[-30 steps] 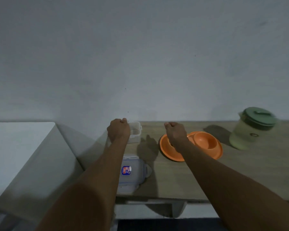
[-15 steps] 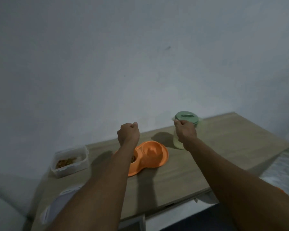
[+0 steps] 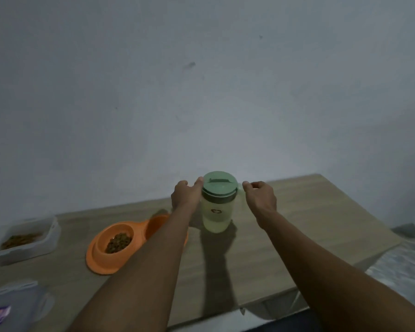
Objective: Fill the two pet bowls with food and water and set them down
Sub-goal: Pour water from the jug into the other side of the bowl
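Left hand (image 3: 186,194) open, fingers against the left side of the green lid (image 3: 219,186) on the water jug (image 3: 215,212), which stands upright on the wooden table (image 3: 285,236). Right hand (image 3: 260,196) curled just beside the jug's right side, handle area too blurred to confirm a grip. Orange double pet bowl (image 3: 110,250) sits left of the jug, kibble (image 3: 118,242) in its near well, far well behind the left forearm; clear kibble container (image 3: 24,238) further left.
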Action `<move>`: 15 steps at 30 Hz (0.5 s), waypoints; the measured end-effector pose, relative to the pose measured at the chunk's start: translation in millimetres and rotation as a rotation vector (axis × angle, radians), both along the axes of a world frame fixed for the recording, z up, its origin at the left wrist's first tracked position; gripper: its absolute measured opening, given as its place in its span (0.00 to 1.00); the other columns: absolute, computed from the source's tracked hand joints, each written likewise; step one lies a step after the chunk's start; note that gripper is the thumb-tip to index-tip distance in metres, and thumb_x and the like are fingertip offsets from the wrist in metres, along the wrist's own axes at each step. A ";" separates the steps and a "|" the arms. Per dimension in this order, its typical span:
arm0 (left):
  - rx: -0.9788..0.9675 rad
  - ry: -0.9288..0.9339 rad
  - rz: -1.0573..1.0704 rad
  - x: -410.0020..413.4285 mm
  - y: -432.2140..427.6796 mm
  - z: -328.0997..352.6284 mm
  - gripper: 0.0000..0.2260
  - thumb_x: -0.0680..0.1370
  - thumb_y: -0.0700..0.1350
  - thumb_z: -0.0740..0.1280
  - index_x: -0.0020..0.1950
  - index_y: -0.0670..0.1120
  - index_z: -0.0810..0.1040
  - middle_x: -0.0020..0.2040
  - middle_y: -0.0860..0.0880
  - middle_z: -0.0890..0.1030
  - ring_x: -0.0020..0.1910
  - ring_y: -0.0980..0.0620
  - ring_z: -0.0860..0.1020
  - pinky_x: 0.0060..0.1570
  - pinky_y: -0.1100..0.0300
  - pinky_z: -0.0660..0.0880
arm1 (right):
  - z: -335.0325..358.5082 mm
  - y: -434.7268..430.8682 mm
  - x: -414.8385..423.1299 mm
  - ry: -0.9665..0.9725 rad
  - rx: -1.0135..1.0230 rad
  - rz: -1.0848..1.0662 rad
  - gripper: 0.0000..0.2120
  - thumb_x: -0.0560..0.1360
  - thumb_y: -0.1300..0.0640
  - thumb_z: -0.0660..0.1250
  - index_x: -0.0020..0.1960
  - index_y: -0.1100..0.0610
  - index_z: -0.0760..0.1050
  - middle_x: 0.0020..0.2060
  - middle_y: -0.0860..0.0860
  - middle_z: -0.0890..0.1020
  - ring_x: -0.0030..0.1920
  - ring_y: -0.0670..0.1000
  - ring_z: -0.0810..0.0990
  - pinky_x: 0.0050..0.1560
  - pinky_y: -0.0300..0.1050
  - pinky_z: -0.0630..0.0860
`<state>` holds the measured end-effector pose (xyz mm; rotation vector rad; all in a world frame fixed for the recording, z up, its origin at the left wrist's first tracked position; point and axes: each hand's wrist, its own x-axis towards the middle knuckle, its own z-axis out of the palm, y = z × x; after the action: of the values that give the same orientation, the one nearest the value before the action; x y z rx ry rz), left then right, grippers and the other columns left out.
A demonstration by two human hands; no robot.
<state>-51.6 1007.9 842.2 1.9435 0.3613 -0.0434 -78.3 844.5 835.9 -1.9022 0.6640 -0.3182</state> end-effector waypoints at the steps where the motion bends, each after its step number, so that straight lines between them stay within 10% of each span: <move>1: -0.030 0.023 0.008 1.0 -8.4 -4.2 0.31 0.79 0.59 0.63 0.75 0.42 0.64 0.74 0.43 0.68 0.72 0.42 0.68 0.67 0.50 0.66 | -4.8 -5.8 3.1 0.020 0.007 0.041 0.22 0.77 0.44 0.64 0.64 0.58 0.76 0.61 0.57 0.80 0.61 0.59 0.77 0.63 0.56 0.74; 12: -0.381 0.093 0.074 -1.2 -48.9 -14.2 0.18 0.81 0.51 0.58 0.68 0.45 0.74 0.63 0.47 0.76 0.62 0.45 0.74 0.62 0.50 0.70 | -40.6 -24.1 11.0 0.135 0.277 0.285 0.48 0.67 0.24 0.59 0.75 0.55 0.60 0.73 0.56 0.67 0.70 0.60 0.69 0.67 0.65 0.69; 15: -0.405 0.076 0.088 -1.4 -50.3 -18.3 0.20 0.78 0.53 0.59 0.66 0.45 0.75 0.61 0.48 0.78 0.58 0.46 0.76 0.62 0.47 0.72 | -45.5 -25.8 13.9 0.097 0.292 0.324 0.40 0.71 0.27 0.58 0.72 0.52 0.61 0.73 0.56 0.67 0.70 0.60 0.69 0.67 0.64 0.68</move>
<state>-52.9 957.7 823.9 1.5274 0.4506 -0.1242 -64.4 818.7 790.4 -1.7148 0.4281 0.0754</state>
